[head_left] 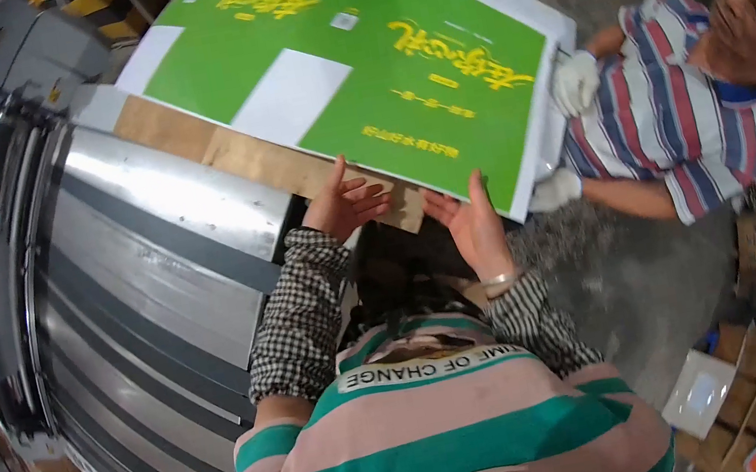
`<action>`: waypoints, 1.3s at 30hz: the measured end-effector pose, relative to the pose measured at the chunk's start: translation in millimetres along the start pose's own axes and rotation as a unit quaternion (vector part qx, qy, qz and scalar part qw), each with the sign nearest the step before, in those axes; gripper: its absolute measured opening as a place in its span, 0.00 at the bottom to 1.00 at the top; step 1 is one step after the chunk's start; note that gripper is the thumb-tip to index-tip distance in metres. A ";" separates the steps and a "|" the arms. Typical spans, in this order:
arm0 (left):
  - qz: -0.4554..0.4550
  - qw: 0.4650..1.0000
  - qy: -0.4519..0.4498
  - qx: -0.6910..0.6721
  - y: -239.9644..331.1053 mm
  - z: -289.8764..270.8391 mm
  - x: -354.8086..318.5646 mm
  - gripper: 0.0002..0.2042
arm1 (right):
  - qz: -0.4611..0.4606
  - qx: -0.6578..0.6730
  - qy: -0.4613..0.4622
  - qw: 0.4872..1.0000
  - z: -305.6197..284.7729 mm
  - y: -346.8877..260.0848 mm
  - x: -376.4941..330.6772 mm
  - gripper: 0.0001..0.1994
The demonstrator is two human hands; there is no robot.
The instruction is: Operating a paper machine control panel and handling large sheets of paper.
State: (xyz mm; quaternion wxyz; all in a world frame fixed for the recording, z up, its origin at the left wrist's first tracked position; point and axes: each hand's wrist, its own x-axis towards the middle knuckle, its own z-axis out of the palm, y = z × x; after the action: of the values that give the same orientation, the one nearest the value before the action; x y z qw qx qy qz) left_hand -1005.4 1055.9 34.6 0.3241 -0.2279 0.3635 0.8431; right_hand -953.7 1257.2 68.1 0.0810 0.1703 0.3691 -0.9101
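Bordering one large green sheet (428, 57): two bare hands (342, 209), two gloves (575, 85).

Smooth printed paper sheet (376, 76), matt cardboard strip (250, 159), glossy metal machine cover (171, 195), woven cloth oversleeves (300, 317), fabric work gloves (576, 85), cloth polo shirt (673, 117), rough concrete floor (633, 263)

Left forearm (301, 301) and right forearm (538, 317) extend forward; left hand (343, 207) and right hand (475, 230) (both bare) are apart, unclenched, fingers (371, 205) angled inward, thumbs (477, 191) pointing forward.
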 end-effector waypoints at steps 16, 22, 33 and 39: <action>0.226 0.971 0.077 -0.031 -5.3 -26.6 36.9 0.21 | 0.082 -0.041 -0.033 0.995 -59.9 6.7 -29.5 0.28; -0.148 0.980 0.077 0.112 -12.3 -62.4 24.4 0.39 | 0.153 -0.050 -0.034 0.986 -96.6 7.4 -18.9 0.29; 0.046 0.995 0.061 -0.068 -70.3 -8.6 21.7 0.31 | 0.188 -0.033 -0.012 0.982 -109.9 14.7 -19.3 0.29; 0.073 0.992 0.080 -0.067 -73.2 -5.1 32.7 0.22 | 0.228 -0.028 -0.016 0.973 -106.0 29.7 -26.2 0.30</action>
State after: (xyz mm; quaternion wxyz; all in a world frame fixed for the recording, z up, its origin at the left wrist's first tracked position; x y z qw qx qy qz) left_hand -974.9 1103.0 -22.9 0.2156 -0.2883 0.3463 0.8663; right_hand -894.7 1310.7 -12.3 0.2967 0.2331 0.3450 -0.8594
